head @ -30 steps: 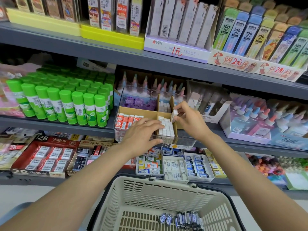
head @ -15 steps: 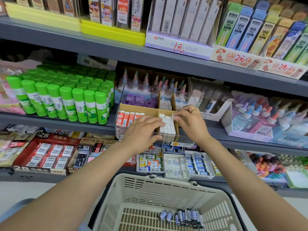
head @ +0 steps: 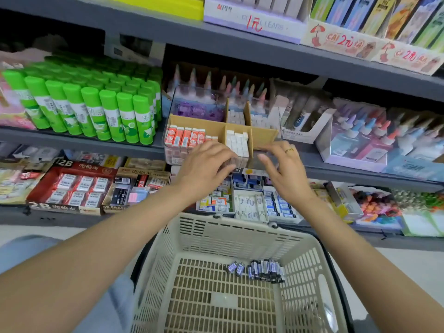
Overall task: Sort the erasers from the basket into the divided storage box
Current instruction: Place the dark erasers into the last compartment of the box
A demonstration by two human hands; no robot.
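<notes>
Green glue sticks (head: 96, 109) left of storage box (head: 263, 137); basket (head: 240, 236) below.

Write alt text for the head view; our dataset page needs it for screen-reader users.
A person's left hand and right hand hover at the front of a divided storage box on a shop shelf, holding red-sleeved and white erasers. Below, a beige basket holds a small cluster of blue-wrapped erasers.

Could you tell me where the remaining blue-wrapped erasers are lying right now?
In the head view, the blue-wrapped erasers lie clustered on the basket floor, toward its right side, below both hands.
</notes>
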